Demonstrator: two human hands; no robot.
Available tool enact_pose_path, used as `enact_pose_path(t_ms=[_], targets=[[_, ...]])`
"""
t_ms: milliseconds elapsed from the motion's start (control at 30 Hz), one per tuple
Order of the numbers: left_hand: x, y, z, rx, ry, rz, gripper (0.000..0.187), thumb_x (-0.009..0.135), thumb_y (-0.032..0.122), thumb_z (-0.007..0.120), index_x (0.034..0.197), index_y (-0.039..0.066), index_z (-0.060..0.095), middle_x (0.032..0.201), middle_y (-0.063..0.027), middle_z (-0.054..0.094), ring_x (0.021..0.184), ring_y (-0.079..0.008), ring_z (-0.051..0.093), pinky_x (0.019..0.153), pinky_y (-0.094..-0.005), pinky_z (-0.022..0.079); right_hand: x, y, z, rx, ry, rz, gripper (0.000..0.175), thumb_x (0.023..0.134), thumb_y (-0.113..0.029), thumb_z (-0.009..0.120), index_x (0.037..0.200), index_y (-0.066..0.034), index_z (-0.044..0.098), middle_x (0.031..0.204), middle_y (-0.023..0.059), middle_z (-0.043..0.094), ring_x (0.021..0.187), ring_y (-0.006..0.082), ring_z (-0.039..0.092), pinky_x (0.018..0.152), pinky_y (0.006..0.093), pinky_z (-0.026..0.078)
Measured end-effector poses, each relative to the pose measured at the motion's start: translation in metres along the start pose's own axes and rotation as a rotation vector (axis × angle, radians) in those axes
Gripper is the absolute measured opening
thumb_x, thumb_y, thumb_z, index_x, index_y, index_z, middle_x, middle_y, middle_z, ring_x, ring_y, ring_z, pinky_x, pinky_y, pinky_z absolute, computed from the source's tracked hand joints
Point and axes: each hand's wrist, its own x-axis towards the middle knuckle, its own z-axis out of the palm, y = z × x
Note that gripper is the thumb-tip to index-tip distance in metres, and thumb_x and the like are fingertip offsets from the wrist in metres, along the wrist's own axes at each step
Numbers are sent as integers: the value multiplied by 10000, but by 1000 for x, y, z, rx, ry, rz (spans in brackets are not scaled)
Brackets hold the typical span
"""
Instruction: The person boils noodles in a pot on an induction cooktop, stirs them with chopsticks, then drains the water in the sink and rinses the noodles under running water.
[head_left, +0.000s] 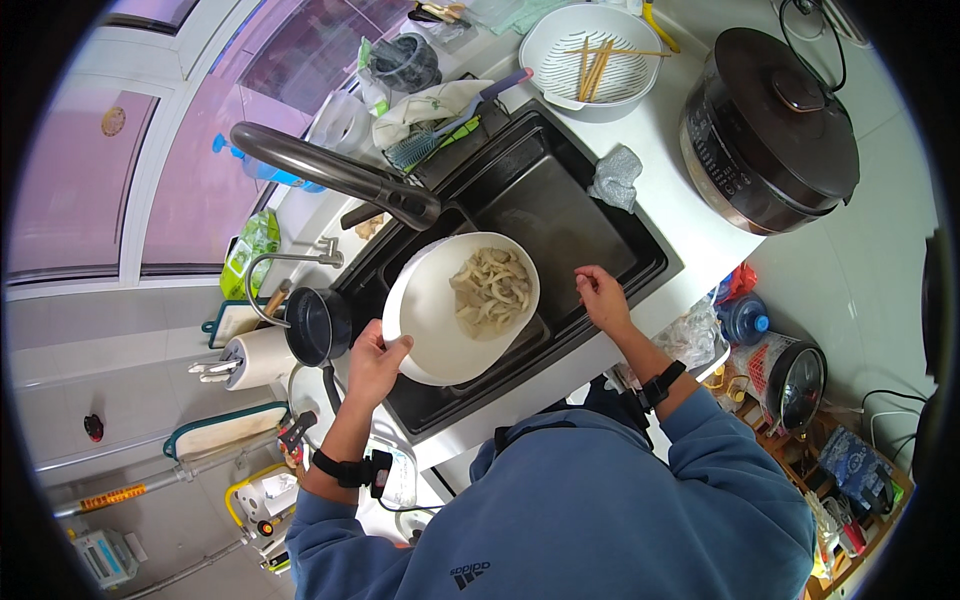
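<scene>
My left hand (377, 365) grips the rim of a white bowl (424, 319) held over the black sink (555, 217). The bowl tilts towards the right. Pale, cut strips of food (493, 291) have gathered on its right side in a little cloudy liquid; their exact kind is unclear. My right hand (602, 300) hovers by the sink's near right edge, apart from the bowl. It holds nothing, and its fingers are loosely bent. Above the bowl's far left side, the grey faucet (337, 172) reaches over the sink.
A small dark saucepan (318, 326) stands left of the sink below a thin curved tap (259, 274). On the right counter are a grey cloth (616, 178), a white colander (555, 79) with chopsticks (596, 71), and a large electric pressure cooker (769, 135). A knife block (259, 358) is at left.
</scene>
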Motion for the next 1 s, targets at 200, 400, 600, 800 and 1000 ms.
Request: enact_pose_path(t_ms=[200, 400, 600, 800, 1000], targets=[[-2, 2, -2, 76, 10, 15, 151, 908, 81, 686, 1011, 0, 611, 865, -44, 681, 747, -75, 602, 675, -254, 482, 0, 1, 0, 5, 0, 4, 221, 983, -202, 621, 1109, -28, 671, 798, 90, 688, 692, 181, 656, 669, 329, 526], [-3, -2, -2, 81, 27, 8, 159, 910, 74, 686, 1023, -7, 610, 885, -50, 689, 768, -81, 611, 698, -258, 488, -1, 0, 0, -13, 2, -10, 225, 981, -209, 626, 1107, -28, 670, 796, 92, 690, 689, 188, 657, 669, 332, 524], [-4, -6, -4, 36, 33, 14, 147, 920, 67, 682, 1028, -4, 611, 895, -55, 693, 777, -80, 615, 705, -253, 491, -1, -1, 0, -28, -2, -8, 229, 979, -214, 625, 1108, -31, 673, 800, 93, 693, 695, 193, 661, 674, 335, 527], [-5, -4, -4, 47, 38, 48, 152, 925, 65, 680, 1042, -4, 611, 905, -56, 693, 786, -79, 617, 715, -256, 498, -3, -2, 0, -35, 7, -14, 235, 978, -220, 624, 1108, -31, 675, 804, 97, 695, 700, 194, 663, 680, 335, 527], [-4, -9, -3, 53, 65, 120, 168, 924, 57, 682, 1061, -9, 610, 904, -55, 692, 786, -83, 623, 714, -251, 503, -4, -2, -1, -42, 1, -25, 230, 978, -222, 624, 1104, -38, 678, 816, 102, 701, 714, 202, 666, 692, 339, 528]])
